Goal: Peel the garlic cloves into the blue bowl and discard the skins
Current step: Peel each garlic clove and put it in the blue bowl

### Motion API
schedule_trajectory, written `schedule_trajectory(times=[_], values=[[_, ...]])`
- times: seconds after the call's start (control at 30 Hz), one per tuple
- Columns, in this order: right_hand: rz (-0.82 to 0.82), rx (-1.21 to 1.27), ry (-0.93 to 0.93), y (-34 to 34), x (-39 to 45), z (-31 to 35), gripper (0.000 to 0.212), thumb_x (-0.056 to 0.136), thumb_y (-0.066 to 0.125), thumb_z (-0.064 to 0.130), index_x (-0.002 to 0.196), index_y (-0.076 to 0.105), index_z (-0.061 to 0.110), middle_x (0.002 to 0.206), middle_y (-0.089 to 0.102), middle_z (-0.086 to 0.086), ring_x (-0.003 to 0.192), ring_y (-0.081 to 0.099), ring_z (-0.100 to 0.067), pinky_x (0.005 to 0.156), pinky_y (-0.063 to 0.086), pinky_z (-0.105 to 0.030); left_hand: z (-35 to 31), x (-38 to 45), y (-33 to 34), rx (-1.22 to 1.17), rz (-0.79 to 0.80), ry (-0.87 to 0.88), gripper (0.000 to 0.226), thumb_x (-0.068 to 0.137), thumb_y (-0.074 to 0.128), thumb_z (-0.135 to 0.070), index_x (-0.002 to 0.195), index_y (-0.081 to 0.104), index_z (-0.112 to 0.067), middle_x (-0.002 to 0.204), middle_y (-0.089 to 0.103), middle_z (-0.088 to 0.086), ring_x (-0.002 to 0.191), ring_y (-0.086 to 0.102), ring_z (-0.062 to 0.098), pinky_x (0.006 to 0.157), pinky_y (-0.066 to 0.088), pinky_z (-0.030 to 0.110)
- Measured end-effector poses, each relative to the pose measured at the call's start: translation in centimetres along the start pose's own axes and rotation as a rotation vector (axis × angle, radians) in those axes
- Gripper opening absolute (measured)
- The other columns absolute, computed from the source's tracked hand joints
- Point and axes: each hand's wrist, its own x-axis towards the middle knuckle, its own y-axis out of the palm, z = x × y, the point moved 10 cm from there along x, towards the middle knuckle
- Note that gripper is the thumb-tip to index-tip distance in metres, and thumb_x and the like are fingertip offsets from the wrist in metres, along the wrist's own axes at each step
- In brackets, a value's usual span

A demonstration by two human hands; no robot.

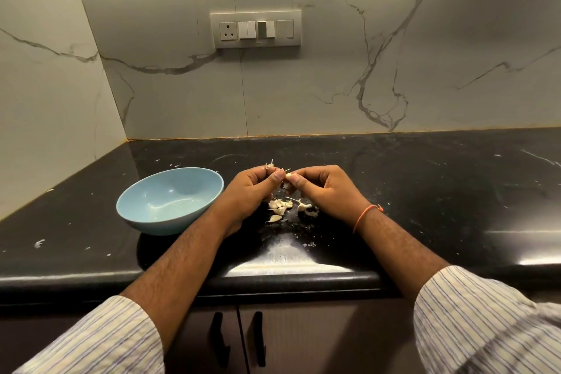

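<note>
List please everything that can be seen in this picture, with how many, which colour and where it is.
blue bowl: one, light blue, on the countertop left of the hands; no cloves visible in it.
garlic clove: one, whitish, pinched between both hands.
garlic pieces: a small pile, whitish, on the countertop under the hands; cloves or skins, I cannot tell.
countertop: one, black, with small white flecks.
switch panel: one, white, on the marble wall.
cabinet handles: two, black, below the counter edge.
wrist thread: one, orange, on the right wrist.
left hand: holds the clove.
right hand: holds the clove.
</note>
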Motion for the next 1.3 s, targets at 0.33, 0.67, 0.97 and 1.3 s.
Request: schedule_trajectory(times=[0.33,0.67,0.97,1.3], values=[[-0.204,-0.218,-0.191,-0.9,-0.7,2.1,0.016,0.095,0.078,0.019,0.110,0.082,0.014,0.097,0.082,0.004,0.086,0.077,0.001,0.080,0.064,-0.025,-1.6,-0.3,0.9,0.137,0.034,0.139,0.025,0.111,0.053,-0.024,0.115,0.071,-0.007,0.105,0.073,0.017,0.094,0.066,0.010,0.085,0.052,0.023],[-0.250,-0.187,-0.143,-1.8,-0.3,1.0,0.024,0.088,0.085,0.023,0.111,0.083,0.015,0.101,0.082,0.005,0.093,0.077,-0.001,0.087,0.064,-0.031,-1.9,-0.4,-0.9,0.100,-0.154,0.206,0.015,0.099,0.074,-0.017,0.113,0.075,-0.015,0.098,0.080,0.004,0.092,0.077,0.018,0.084,0.061,0.026],[-0.218,-0.265,-0.198,-1.5,-0.7,1.9,0.022,0.084,0.088,0.021,0.105,0.084,0.017,0.089,0.080,0.008,0.077,0.074,-0.004,0.073,0.064,-0.029,-2.3,-0.8,-1.0,0.248,-0.174,0.234,0.013,0.096,0.078,-0.024,0.108,0.081,-0.023,0.094,0.082,-0.006,0.091,0.078,0.016,0.088,0.065,0.034],[-0.100,0.119,-0.050,-1.1,0.1,0.2,0.031,0.083,0.086,0.009,0.114,0.080,0.007,0.107,0.081,-0.003,0.103,0.078,-0.016,0.097,0.061,-0.037,-1.2,0.0,-0.5,0.209,-0.114,0.169,0.009,0.102,0.069,-0.021,0.103,0.079,-0.020,0.088,0.078,0.007,0.078,0.067,0.012,0.079,0.058,0.036]])
